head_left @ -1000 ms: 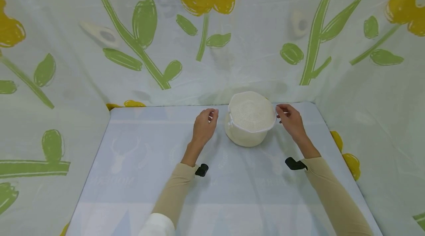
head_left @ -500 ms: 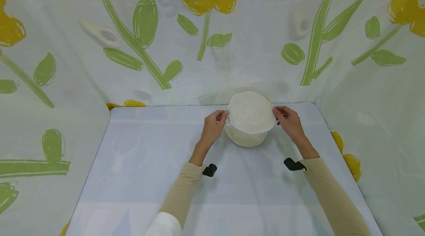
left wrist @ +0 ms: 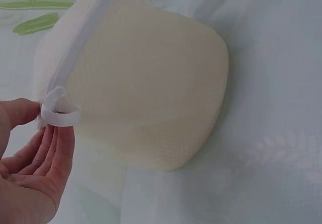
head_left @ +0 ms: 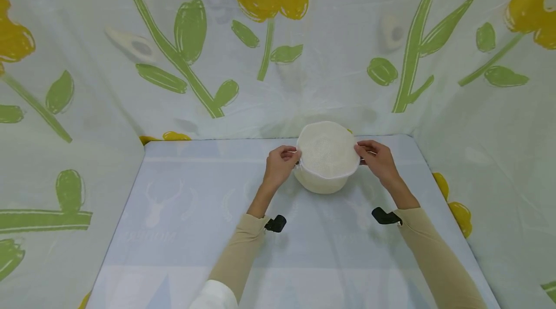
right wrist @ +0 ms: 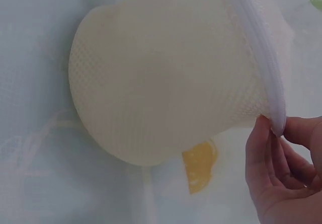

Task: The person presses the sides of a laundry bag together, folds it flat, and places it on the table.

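Fingers of the left hand (head_left: 279, 166) pinched the white loop (left wrist: 59, 110) and the right hand (head_left: 377, 160) pinched the zip rim of the mesh bag (head_left: 326, 159) at centre frame, grasp made, bag unopened on the table (head_left: 182, 212).

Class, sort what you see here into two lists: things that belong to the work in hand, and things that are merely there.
In hand:
cream mesh bag
white loop on its rim, pinched by the left hand
right hand, pinching the zip rim opposite

Merely there:
table cover
flowered curtain
black wrist cameras
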### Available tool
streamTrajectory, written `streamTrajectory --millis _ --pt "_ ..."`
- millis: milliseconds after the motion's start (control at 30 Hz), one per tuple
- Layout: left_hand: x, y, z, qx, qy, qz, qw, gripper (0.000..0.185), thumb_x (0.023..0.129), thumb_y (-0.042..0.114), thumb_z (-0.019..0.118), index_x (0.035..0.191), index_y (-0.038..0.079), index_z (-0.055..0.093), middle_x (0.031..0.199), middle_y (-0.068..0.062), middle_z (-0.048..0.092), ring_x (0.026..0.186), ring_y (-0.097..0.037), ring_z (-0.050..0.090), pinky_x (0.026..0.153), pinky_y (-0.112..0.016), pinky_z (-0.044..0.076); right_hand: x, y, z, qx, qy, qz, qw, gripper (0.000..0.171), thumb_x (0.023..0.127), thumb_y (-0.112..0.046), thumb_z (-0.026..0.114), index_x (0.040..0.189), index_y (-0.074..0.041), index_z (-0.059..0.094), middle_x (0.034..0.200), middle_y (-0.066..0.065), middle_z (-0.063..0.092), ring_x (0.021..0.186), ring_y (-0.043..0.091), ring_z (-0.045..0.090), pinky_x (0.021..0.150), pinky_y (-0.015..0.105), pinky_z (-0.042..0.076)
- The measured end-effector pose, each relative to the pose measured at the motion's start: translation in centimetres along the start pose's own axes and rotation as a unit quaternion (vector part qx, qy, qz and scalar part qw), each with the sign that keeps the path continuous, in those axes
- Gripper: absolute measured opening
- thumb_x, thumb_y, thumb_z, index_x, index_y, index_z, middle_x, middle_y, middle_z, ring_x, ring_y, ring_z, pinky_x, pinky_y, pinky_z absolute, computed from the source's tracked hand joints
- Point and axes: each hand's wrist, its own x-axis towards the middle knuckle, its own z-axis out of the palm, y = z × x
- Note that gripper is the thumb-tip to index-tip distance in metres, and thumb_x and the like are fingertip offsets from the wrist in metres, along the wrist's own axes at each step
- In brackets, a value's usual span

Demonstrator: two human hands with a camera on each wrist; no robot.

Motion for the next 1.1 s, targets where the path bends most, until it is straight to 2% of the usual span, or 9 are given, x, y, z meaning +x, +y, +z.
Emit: streamTrajectory --millis 133,500,633,867,1100 --pt "-0.3 0.1 -0.2 -0.016 0.003 -0.012 0.9998 0.026 0.097 0.02 0.074 0.114 0.001 0.071 0.101 -0.013 0.074 0.091 -0.021 0.073 0.077 -0.028 0.06 -0.1 -0.2 0.1 0.0 -0.005 0.008 1.0 0.044 0.104 -0.03 0.064 0.131 0.004 0.061 0.122 0.023 0.063 0.083 0.008 0.065 0.073 0.018 0.058" --pt "-1.3 0.1 -1.4 -0.062 0.008 -0.015 0.9979 0.022 0.095 0.013 0.074 0.11 -0.002 0.07 0.096 -0.013 0.073 0.082 -0.016 0.071 0.073 -0.025 0.059 -0.8 -1.0 0.8 0.008 -0.024 0.034 0.999 0.048 0.103 -0.034 0.064 0.133 0.003 0.059 0.122 0.022 0.062 0.088 0.015 0.067 0.078 0.023 0.059" --pt "-1.8 0.0 -2.0 -0.065 0.009 -0.023 0.9976 0.023 0.095 0.015 0.075 0.111 -0.001 0.07 0.096 -0.013 0.073 0.082 -0.014 0.069 0.074 -0.024 0.058 -1.1 -1.3 1.1 0.012 -0.033 0.04 0.999 0.05 0.102 -0.036 0.065 0.134 0.002 0.058 0.123 0.021 0.062 0.089 0.016 0.067 0.081 0.027 0.06" --pt "-2.6 -0.3 -3.2 -0.066 0.004 -0.027 0.9975 0.024 0.095 0.016 0.076 0.112 0.0 0.07 0.096 -0.013 0.073 0.081 -0.013 0.069 0.074 -0.025 0.058 -1.5 -1.6 1.9 0.013 -0.048 0.045 0.998 0.051 0.102 -0.038 0.066 0.134 0.001 0.058 0.122 0.02 0.062 0.089 0.018 0.068 0.079 0.023 0.059" --pt "-3.5 -0.5 -4.2 -0.072 0.009 -0.031 0.9969 0.028 0.094 0.017 0.077 0.114 -0.001 0.07 0.098 -0.015 0.073 0.08 -0.013 0.068 0.077 -0.027 0.058 -2.2 -2.0 2.6 0.015 -0.06 0.053 0.997 0.049 0.101 -0.036 0.067 0.134 0.001 0.059 0.121 0.02 0.063 0.089 0.019 0.069 0.078 0.024 0.059"
